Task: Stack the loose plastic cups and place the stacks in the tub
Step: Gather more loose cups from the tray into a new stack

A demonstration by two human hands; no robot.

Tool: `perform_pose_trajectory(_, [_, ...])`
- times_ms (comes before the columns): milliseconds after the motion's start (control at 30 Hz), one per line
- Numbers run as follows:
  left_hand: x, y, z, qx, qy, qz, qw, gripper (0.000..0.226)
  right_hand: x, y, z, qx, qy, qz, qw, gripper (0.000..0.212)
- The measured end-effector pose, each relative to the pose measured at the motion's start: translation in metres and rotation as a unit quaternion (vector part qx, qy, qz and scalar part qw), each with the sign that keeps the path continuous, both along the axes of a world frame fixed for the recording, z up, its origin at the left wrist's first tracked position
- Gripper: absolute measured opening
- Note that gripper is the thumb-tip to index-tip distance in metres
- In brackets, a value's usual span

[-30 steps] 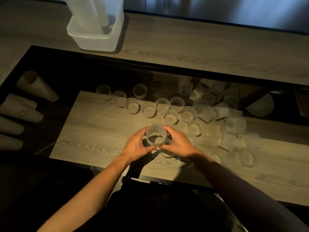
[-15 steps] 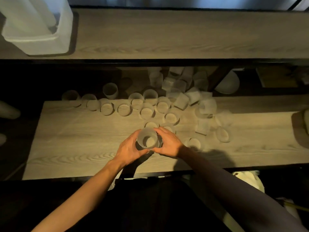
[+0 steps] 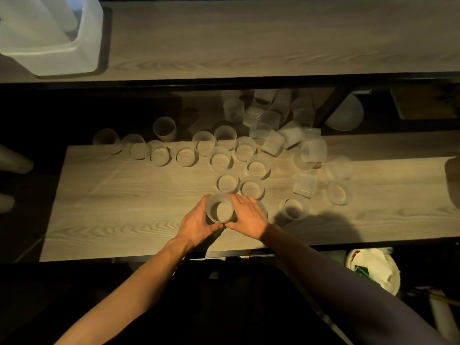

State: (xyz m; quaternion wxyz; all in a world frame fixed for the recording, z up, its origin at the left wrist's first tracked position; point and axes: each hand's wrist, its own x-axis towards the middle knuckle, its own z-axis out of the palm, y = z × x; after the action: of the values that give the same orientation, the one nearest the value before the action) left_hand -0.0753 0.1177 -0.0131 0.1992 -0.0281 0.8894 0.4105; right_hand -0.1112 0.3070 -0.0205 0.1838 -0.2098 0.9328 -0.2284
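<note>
Head view: both hands' grip clasps an upright cup point(image 3: 220, 208); tub point(image 3: 84, 58) holds cup stacks point(image 3: 32, 23).

A pale wood-grain counter point(image 3: 104, 215) carries many loose frosted plastic cups point(image 3: 251, 168) (some upright, some tipped over at the right). Beyond it, a higher wooden shelf point(image 3: 273, 38) bears the white tub point(image 3: 82, 53).

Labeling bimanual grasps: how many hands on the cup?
2. Left hand grips the cup on its left side, right hand on its right; some fingers are hidden behind it.
</note>
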Motion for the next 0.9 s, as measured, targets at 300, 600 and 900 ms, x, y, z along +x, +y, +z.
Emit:
perform_pose_trajectory(300, [-0.003,0.002,0.024,-0.017,0.11,-0.04,0.993,0.078,0.001,0.03,0.018,-0.093,0.01,-0.026,0.995,0.084])
perform_pose_trajectory(600, [-0.016,0.049,0.035,0.012,0.123,-0.091,0.988,0.08,0.01,0.08,0.037,-0.128,0.015,-0.084,0.988,0.079])
perform_pose_trajectory(900, [-0.013,0.072,0.02,0.023,0.075,-0.116,0.99,0.082,0.025,0.101,0.019,-0.087,0.0,-0.116,0.989,0.081])
